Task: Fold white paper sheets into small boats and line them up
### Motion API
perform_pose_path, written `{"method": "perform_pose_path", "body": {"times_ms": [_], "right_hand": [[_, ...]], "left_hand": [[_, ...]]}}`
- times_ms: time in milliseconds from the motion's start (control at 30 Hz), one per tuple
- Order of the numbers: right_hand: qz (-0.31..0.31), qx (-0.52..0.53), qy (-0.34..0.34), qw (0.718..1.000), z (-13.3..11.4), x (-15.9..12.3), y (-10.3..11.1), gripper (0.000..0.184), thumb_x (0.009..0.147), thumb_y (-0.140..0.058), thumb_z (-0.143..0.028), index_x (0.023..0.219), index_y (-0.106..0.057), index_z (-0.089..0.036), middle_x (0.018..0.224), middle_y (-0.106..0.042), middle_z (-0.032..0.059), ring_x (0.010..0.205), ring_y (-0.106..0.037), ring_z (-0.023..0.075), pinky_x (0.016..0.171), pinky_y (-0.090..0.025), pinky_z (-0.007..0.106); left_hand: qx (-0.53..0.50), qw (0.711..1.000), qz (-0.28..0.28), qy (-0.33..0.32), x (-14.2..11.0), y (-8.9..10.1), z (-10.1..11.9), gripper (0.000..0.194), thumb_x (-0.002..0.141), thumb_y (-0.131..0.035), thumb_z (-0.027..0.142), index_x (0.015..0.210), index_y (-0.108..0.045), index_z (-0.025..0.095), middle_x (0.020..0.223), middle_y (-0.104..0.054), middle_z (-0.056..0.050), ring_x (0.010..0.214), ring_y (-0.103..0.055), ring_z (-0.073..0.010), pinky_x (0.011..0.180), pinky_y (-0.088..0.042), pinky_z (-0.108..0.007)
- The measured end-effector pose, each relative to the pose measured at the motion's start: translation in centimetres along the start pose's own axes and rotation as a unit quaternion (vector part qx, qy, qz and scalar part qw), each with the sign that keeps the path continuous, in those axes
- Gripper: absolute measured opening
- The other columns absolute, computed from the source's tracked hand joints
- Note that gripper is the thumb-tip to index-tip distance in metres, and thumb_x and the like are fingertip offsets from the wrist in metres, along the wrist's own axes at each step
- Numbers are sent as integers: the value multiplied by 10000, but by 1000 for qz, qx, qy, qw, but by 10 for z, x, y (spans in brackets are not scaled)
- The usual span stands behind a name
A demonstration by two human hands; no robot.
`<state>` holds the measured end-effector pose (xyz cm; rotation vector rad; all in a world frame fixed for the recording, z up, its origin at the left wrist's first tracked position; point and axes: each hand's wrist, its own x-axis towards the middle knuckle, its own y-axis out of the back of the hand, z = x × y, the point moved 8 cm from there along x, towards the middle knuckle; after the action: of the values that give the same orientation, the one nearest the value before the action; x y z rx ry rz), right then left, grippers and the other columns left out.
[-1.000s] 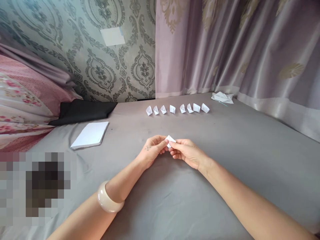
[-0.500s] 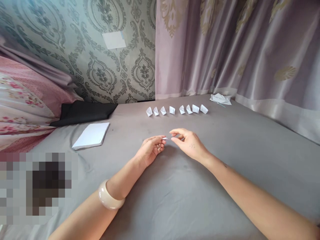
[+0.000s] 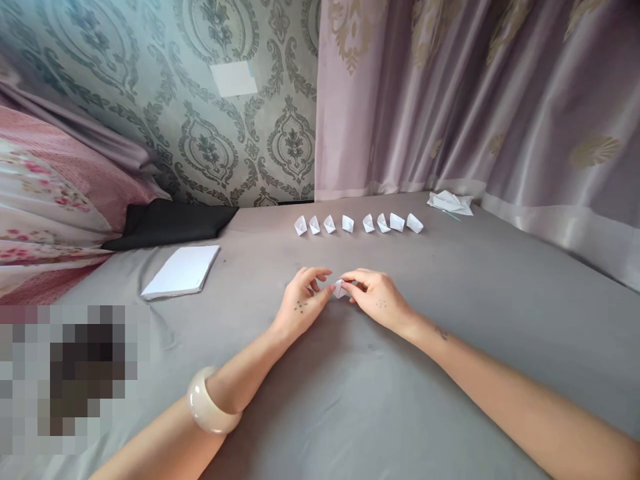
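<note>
A small piece of folded white paper is held just above the grey sheet, between my two hands. My right hand is closed on its right side, pinching it between thumb and fingers. The thumb tip of my left hand touches its left edge. The other left fingers are spread and slightly bent, apart from the paper; a pale bangle circles that forearm. Beyond my hands stand several small folded paper shapes in a row, like little boats.
A stack of white paper lies at the left, near a folded black cloth. Crumpled white papers and a thin light-blue strip lie far right, by the purple curtain. Patterned wallpaper rises behind.
My right hand has closed on the folded paper, which now shows a wider face. My left hand has turned back-up, its fingers lifting off while the thumb touches the edge.
</note>
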<state>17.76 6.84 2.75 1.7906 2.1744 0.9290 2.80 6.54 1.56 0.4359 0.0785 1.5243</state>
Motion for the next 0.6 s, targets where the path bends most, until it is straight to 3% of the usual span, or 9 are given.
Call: {"method": "perform_pose_path", "body": {"times_ms": [67,167,600], "right_hand": [[14,-22,21,999,-1,-1,-1,188,866,-528,-274,912,-706,-233,876,-687,29,649,-617,143,666,-466,280],[30,-38,60,997,-7,-4,-3,209,881,-503,-241,919,-708,-238,877,-689,40,744,-624,164,713,-467,284],[61,-60,77,993,-19,-6,-5,245,889,-476,-226,835,-715,-225,793,-667,40,717,-605,151,712,-455,259]], "left_hand": [[42,997,-12,-57,0,-5,9,263,767,-647,278,1026,-662,234,971,-624,-47,782,-530,-145,625,-411,-232],[86,992,-32,-85,1,-13,15,233,778,-617,224,1007,-655,231,922,-638,-51,829,-551,-170,678,-431,-258],[163,982,-27,-92,0,-19,25,169,802,-511,143,914,-626,193,835,-633,-46,792,-564,-164,707,-456,-265]]}}
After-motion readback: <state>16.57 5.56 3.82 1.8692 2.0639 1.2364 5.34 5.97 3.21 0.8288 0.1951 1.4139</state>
